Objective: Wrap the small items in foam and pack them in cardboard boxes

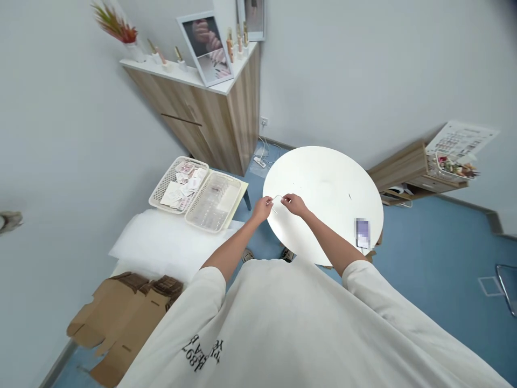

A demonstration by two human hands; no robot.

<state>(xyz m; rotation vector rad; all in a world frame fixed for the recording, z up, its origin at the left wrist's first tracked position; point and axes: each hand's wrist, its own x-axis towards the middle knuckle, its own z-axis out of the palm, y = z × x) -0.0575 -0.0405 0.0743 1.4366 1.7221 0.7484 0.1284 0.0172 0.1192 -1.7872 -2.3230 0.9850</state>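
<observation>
Over the left edge of the round white table point(323, 167), my left hand point(262, 209) and my right hand point(294, 205) are held a short way apart. Each pinches a thin, pale, bent strand point(277, 197) that spans the gap between them. A loose end of it seems to hang below my left fingers. The strand is too small to tell whether it is wire, cord or plastic. Beyond my right forearm a phone point(362, 241), partly blurred out, lies near the table's right edge.
Left of the table, two white plastic baskets hold paper cards point(173, 194) and clear packets point(210, 207). White foam sheeting point(161, 237) and flattened cardboard boxes point(117, 318) lie nearer. Behind stands a wooden cabinet point(242, 108); a power strip point(259, 161) is on the floor.
</observation>
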